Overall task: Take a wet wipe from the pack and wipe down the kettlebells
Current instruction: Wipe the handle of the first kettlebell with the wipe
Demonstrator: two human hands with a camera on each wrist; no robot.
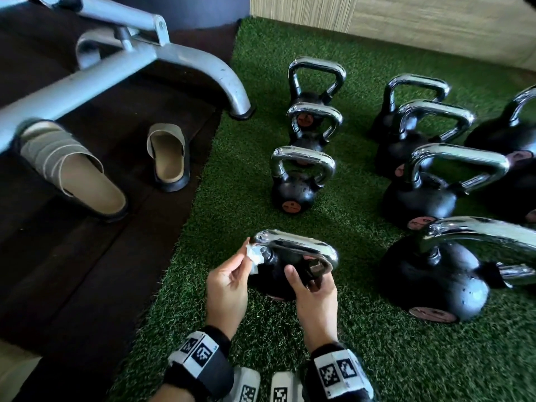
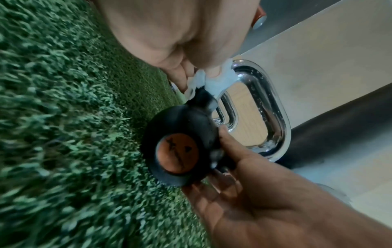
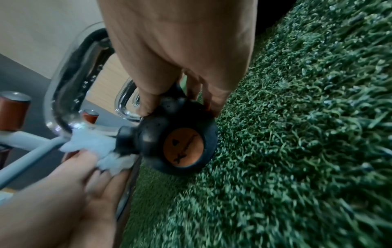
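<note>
The nearest small black kettlebell (image 1: 272,275) with a chrome handle (image 1: 298,246) sits on the green turf between my hands. My left hand (image 1: 246,258) pinches a crumpled white wet wipe (image 1: 255,256) against the left foot of the handle. My right hand (image 1: 304,278) grips the bell's right side where the handle joins, thumb on the black body. In the left wrist view the wipe (image 2: 212,80) covers the handle's base above the bell's orange disc (image 2: 177,151). In the right wrist view the wipe (image 3: 95,147) lies beside the bell (image 3: 176,139). No wipe pack is in view.
Several more chrome-handled kettlebells stand in rows ahead (image 1: 301,181) and to the right (image 1: 435,280). On the dark mat at the left lie two sandals (image 1: 171,158), under a grey metal bench frame (image 1: 179,56). A wooden wall (image 1: 435,21) bounds the turf at the back.
</note>
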